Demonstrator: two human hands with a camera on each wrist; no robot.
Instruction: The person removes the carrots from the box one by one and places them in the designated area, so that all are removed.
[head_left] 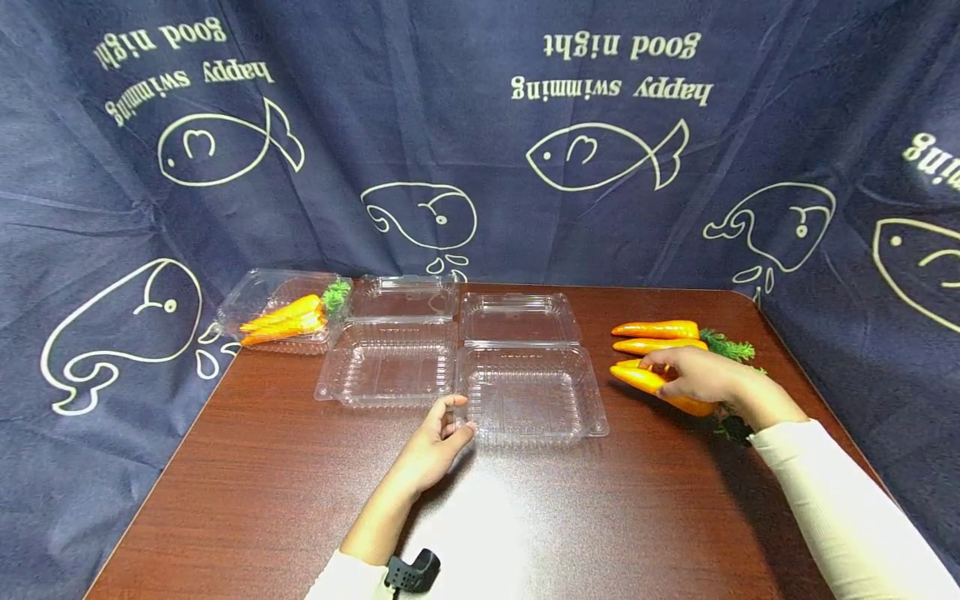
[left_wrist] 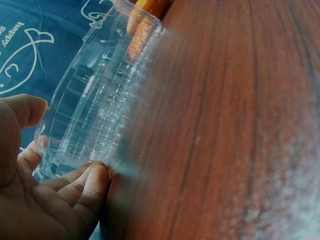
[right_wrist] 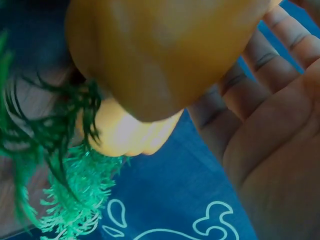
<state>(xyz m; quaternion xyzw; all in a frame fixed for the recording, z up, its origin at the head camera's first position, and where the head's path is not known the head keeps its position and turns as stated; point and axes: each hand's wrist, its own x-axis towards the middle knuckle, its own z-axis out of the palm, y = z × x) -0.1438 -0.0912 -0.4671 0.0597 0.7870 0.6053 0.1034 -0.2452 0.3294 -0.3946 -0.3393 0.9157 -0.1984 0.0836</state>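
Observation:
My left hand (head_left: pixel 433 450) holds the near left corner of a clear plastic container (head_left: pixel 525 437), its fingers and thumb curled about the rim. This container stands open, its lid (head_left: pixel 517 317) folded back. My right hand (head_left: pixel 701 375) is over a group of orange carrots with green tops and pinches one carrot (head_left: pixel 637 377) between thumb and fingers. Close up in the right wrist view, a carrot (right_wrist: pixel 160 55) fills the top beside my curved fingers (right_wrist: pixel 270 65). Further carrots (head_left: pixel 656 329) lie behind the hand, and one more (head_left: pixel 690 406) lies under it.
A second open clear container (head_left: pixel 390 396) stands left of the first. At the far left a closed clear container (head_left: pixel 258 287) holds several carrots (head_left: pixel 288 318). A dark blue printed cloth (head_left: pixel 480 125) hangs behind the brown wooden table (head_left: pixel 600 517).

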